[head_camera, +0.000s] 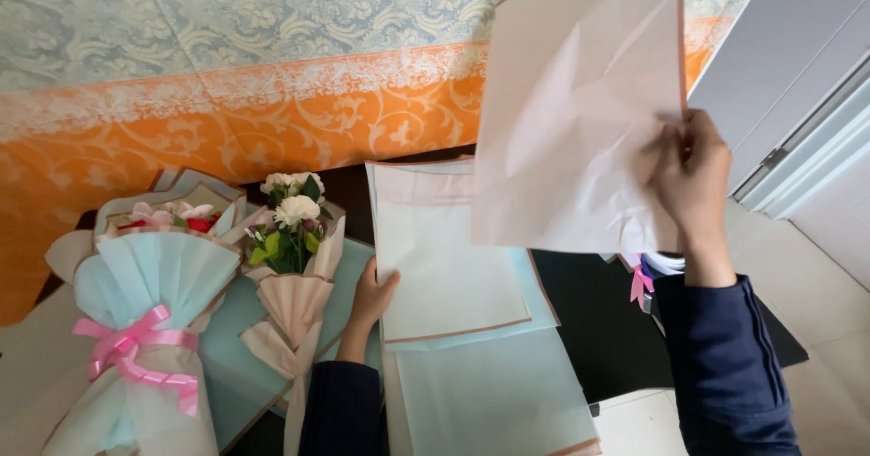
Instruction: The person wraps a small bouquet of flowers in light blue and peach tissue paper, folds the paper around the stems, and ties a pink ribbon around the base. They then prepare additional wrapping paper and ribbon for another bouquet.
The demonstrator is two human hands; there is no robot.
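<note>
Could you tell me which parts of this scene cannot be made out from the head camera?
- Lifted pink sheet: top cut off by the upper frame edge; it hides the wall behind.
- Right hand: fingertips hidden behind that sheet.
- Left hand: fingertips tucked under the stacked sheets.
- Blue-wrapped bouquet: base cut off by the bottom edge.
- Pink ribbon item: mostly hidden by the right sleeve and sheet.

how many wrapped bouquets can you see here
2. A large bouquet in pale blue paper with a pink ribbon lies at far left; a smaller bouquet in peach paper lies beside it, near the left hand.
</note>
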